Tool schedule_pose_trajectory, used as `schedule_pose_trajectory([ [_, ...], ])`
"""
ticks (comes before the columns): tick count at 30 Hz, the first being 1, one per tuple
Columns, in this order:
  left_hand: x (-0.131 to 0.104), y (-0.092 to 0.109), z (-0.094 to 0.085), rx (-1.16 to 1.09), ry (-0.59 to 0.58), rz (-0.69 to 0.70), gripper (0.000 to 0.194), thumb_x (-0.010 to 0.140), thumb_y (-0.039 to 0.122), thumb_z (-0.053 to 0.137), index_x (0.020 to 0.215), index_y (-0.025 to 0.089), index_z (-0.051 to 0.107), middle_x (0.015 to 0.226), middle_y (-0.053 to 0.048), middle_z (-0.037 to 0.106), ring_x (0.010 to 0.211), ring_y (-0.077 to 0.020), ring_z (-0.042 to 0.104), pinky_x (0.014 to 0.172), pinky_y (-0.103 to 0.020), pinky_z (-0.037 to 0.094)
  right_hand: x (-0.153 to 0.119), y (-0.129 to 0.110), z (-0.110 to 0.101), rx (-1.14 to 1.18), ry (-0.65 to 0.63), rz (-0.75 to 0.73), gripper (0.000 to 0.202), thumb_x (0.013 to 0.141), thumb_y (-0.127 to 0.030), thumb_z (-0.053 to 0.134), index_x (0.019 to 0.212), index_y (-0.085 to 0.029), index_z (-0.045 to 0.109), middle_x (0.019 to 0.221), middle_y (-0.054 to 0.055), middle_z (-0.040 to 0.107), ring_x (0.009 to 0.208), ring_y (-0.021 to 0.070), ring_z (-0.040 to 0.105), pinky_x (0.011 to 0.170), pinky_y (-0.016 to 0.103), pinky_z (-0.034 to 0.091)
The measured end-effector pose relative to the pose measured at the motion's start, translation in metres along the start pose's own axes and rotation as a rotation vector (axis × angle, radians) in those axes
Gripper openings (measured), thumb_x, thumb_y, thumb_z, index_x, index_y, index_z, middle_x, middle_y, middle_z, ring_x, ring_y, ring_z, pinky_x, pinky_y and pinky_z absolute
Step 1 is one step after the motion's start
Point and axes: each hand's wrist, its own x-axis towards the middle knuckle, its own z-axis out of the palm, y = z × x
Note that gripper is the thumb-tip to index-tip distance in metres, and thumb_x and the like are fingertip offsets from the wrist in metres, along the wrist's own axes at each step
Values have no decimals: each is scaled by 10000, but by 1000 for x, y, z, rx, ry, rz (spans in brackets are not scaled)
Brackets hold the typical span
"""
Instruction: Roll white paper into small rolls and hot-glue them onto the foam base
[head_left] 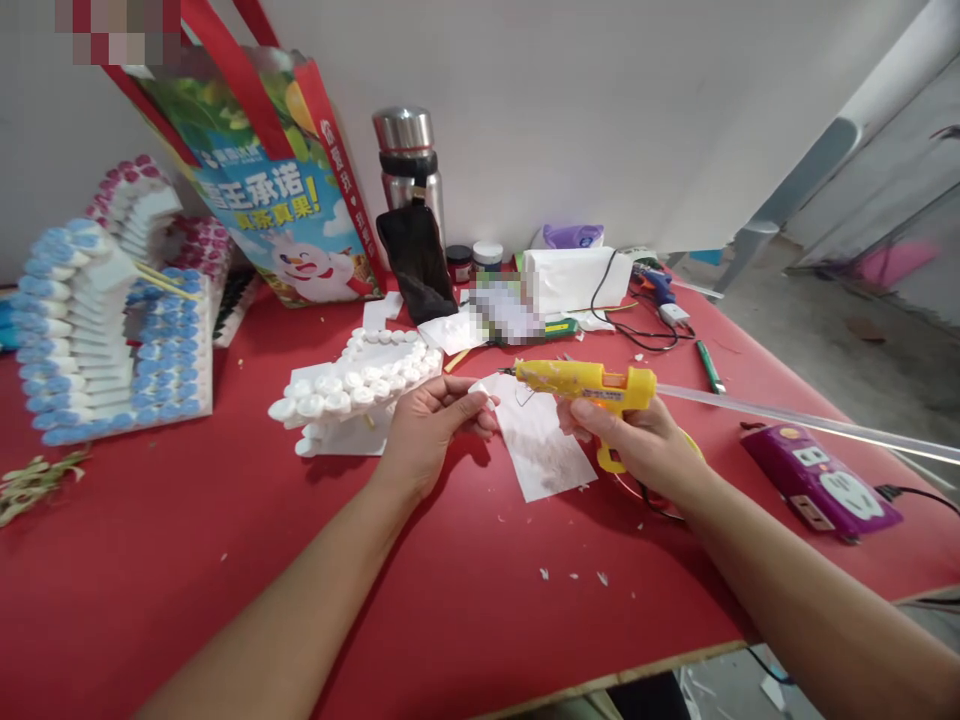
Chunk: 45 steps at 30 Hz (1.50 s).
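My right hand (645,440) is wrapped round the handle of a yellow hot glue gun (570,380), its nozzle pointing left. From the gun's back end a long clear glue stick (780,415) runs off to the right. Between thumb and fingers my left hand (439,425) pinches a small white piece (480,388), close to the nozzle; its exact kind is too small to tell. Just behind that hand stands a white foam-like form (345,435) edged with rows of white rosettes (352,380). A stained white paper sheet (544,450) lies under the gun.
On the red table (450,600), blue-and-white rosette forms (112,340) stand at left beside a printed shopping bag (292,200). A steel flask (409,150) and a black pouch (416,260) are behind. At right lie a purple power box (817,480), a green cutter (710,367) and cables.
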Motion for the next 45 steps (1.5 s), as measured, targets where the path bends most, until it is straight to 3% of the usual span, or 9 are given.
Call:
schedule_pose_trajectory([
  [6, 1, 0, 0, 16, 0, 22, 208, 764, 273, 839, 859, 151, 700, 691, -18, 727, 601, -129, 685, 636, -255, 583, 0, -6, 3, -75, -32, -2, 287, 915, -461, 657, 831, -190, 705, 701, 19, 629, 603, 137, 540, 553, 263, 462],
  [14, 0, -1, 0, 40, -20, 23, 221, 785, 300, 824, 885, 153, 693, 717, -33, 739, 602, -142, 686, 638, -277, 583, -1, 2, 2, -152, -52, 28, 377, 920, -540, 629, 816, -181, 680, 639, -13, 529, 551, 113, 445, 490, 249, 362],
  [26, 0, 0, 1, 51, -8, 15, 239, 777, 299, 830, 894, 152, 683, 712, -30, 742, 600, -133, 679, 673, -283, 586, -2, -1, 4, -234, -78, -18, 338, 950, -496, 598, 948, -182, 724, 644, -14, 545, 543, 116, 435, 491, 244, 369],
  [34, 0, 0, 2, 38, -4, -3, 249, 754, 283, 847, 888, 154, 682, 701, -23, 739, 599, -132, 681, 660, -272, 583, -2, 0, 3, -243, -41, -36, 357, 946, -510, 600, 958, -178, 729, 727, 11, 604, 619, 135, 505, 530, 245, 401],
  [41, 0, 1, 3, 30, -8, 16, 231, 766, 280, 839, 879, 145, 689, 712, -25, 739, 601, -123, 675, 644, -256, 581, -2, 0, 4, -255, -80, 8, 374, 938, -538, 606, 920, -175, 695, 657, -14, 514, 569, 120, 431, 497, 247, 353],
  [45, 0, 2, 3, 19, 7, 12, 234, 752, 266, 850, 869, 147, 685, 708, -21, 739, 597, -125, 677, 641, -260, 584, -2, 1, 3, -250, -60, -6, 373, 942, -530, 605, 968, -175, 714, 723, 10, 593, 621, 138, 503, 554, 254, 418],
])
